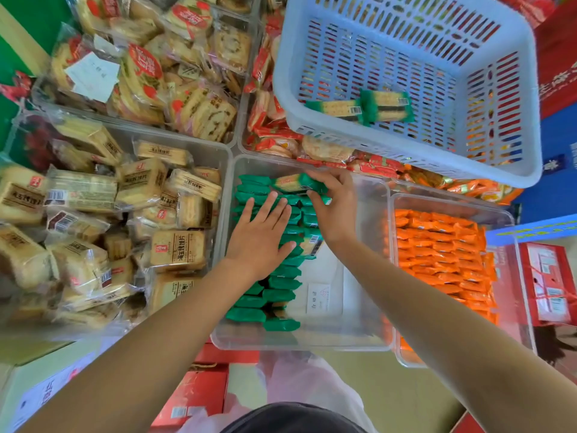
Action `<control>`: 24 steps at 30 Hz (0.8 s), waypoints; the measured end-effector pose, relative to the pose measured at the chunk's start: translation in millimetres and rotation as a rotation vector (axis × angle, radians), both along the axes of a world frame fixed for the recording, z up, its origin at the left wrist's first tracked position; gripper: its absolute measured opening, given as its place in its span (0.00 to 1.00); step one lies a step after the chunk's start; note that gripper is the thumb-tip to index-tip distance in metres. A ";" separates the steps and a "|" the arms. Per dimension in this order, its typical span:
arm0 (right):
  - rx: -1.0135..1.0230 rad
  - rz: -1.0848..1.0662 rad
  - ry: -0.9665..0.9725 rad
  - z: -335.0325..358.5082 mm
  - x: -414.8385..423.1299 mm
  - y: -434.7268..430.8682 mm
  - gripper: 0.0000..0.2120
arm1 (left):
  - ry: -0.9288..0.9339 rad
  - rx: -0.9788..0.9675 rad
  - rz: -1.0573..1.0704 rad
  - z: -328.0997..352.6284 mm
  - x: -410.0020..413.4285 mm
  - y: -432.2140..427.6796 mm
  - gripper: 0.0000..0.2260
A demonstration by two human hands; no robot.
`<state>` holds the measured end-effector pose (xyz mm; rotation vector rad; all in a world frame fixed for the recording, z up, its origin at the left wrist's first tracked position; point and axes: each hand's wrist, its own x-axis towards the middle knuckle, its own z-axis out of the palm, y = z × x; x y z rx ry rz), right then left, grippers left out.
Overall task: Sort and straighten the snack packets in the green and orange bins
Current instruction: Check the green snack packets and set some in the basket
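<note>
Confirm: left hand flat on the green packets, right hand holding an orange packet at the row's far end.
Not quite. The head view shows the right hand holding a green packet, not orange. The left hand does lie flat on the green packets.

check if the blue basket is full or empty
Nearly empty: blue basket holds only two green packets on its bare slotted floor.

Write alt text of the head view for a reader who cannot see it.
A person's left hand presses flat on rows of green packets in a clear bin while the right hand grips a single packet at the far end. Orange packets fill the next bin, and a blue basket beyond holds two green packets.
</note>
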<state>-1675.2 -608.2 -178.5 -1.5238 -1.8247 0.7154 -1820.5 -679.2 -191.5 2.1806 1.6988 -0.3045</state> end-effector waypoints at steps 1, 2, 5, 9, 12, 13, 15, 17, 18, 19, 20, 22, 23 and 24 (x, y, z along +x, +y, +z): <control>-0.002 -0.012 -0.016 -2.1 -2.8 1.1 0.18 | 0.000 0.002 -0.003 -0.2 -0.6 -0.4 0.32; -0.004 -0.017 -0.035 -4.0 -4.7 2.2 0.18 | -0.001 0.003 -0.006 -0.4 -1.0 -0.5 0.32; 0.015 -0.002 -0.100 -4.7 -5.3 5.0 0.18 | -0.002 0.000 -0.010 0.3 -1.7 -0.9 0.32; 0.034 0.046 -0.121 -4.1 -5.6 4.0 0.18 | -0.004 -0.003 -0.014 0.7 -3.4 -2.3 0.32; -0.011 0.059 -0.156 -7.7 -9.9 1.8 0.14 | -0.003 -0.002 -0.012 0.4 -3.5 -2.4 0.31; -0.027 0.071 -0.195 -9.6 -11.2 1.3 0.12 | -0.001 -0.005 -0.012 0.8 -3.6 -2.1 0.31; -0.058 0.109 -0.261 -15.3 -12.2 -0.3 0.11 | -0.002 -0.011 -0.013 1.9 -4.2 -1.3 0.31; -0.107 0.139 -0.298 -18.7 -11.0 -2.0 0.12 | -0.009 -0.006 -0.012 1.9 -4.8 -0.9 0.31; -0.120 0.160 -0.317 -19.1 -9.5 -2.8 0.13 | -0.012 -0.004 -0.013 1.7 -4.8 -1.0 0.31; -0.121 0.185 -0.326 -18.5 -7.8 -3.9 0.14 | -0.013 -0.002 -0.017 2.0 -4.8 -1.2 0.31; -0.114 0.206 -0.323 -16.9 -6.3 -5.5 0.15 | -0.012 0.001 -0.020 2.6 -4.7 -1.3 0.31; -0.077 0.218 -0.291 -11.8 -3.4 -9.4 0.15 | -0.006 0.006 -0.021 6.8 -5.6 -2.1 0.31; -0.062 0.211 -0.266 -9.4 -1.7 -11.3 0.15 | -0.008 0.018 -0.018 9.8 -6.5 -3.4 0.30; -0.055 0.203 -0.238 -6.8 0.2 -13.6 0.14 | -0.016 0.045 -0.014 12.9 -7.9 -5.7 0.30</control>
